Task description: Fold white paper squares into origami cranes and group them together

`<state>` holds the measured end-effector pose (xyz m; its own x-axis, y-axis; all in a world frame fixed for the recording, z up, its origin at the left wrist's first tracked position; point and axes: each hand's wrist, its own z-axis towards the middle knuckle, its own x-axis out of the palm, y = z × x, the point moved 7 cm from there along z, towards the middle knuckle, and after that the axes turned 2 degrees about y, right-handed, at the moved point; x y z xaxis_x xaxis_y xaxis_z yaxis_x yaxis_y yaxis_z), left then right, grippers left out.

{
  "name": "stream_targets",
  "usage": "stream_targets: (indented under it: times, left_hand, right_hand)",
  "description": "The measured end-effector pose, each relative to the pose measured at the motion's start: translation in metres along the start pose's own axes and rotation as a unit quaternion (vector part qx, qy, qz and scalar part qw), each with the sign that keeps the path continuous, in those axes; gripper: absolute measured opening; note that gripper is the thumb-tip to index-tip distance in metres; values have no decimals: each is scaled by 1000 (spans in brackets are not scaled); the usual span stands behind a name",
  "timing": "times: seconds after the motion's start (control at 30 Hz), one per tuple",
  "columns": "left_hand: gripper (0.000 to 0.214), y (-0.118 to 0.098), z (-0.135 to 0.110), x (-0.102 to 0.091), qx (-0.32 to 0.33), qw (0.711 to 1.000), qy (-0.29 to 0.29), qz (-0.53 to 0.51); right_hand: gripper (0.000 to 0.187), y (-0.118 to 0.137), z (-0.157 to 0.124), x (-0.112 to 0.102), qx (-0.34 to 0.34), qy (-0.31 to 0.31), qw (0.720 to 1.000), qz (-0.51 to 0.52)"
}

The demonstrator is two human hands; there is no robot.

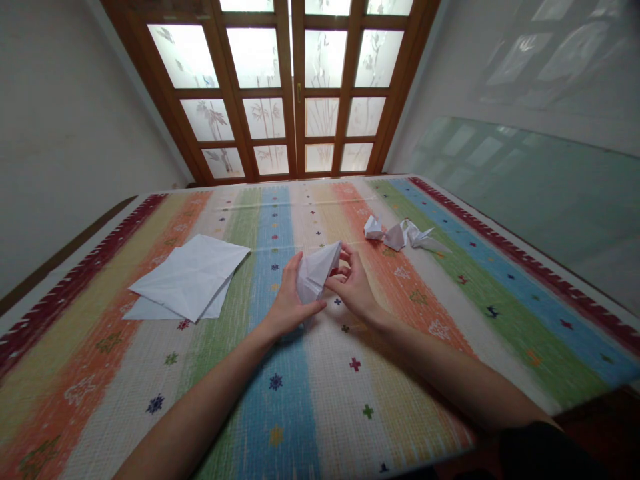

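A partly folded white paper piece (317, 270) is held up just above the striped mat (280, 400), between both hands. My left hand (289, 301) grips its left side, thumb underneath and fingers behind the paper. My right hand (354, 283) pinches its right edge with curled fingers. Both forearms reach in from the bottom of the view.
A stack of flat white paper sheets (190, 277) lies on the mat to the left. Several small folded white paper figures (400, 235) sit to the right, further back. Wooden doors with frosted glass panes (295, 87) stand behind; white walls close in on both sides.
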<state>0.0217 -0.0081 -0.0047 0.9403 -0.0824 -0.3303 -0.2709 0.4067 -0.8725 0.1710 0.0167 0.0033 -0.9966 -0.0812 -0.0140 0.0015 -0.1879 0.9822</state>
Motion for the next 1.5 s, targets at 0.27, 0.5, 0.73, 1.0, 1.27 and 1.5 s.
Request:
stream_targets:
  times: [0.27,0.5,0.73,1.0,1.27,1.5]
  left_hand:
    - [96,-5,-1,1,16,1000,-3,21]
    - [106,-14,-8,14,49,991,22,120]
    - [113,-21,-17,29,80,982,67,156]
    - [92,-15,-14,18,75,990,32,114]
    - [53,20,0,-11,-53,992,-37,111]
    - [55,18,-2,1,65,946,132,287]
  right_hand:
    - [42,-4,-1,9,8,31,999,-6]
    - [58,-12,-6,2,23,-50,998,15]
    - [74,-10,-14,-1,-2,-118,991,59]
    - [15,-6,-7,0,-51,-42,990,-128]
    - [29,-12,8,3,-86,109,969,-205]
    - [49,-13,3,6,-189,278,877,-342]
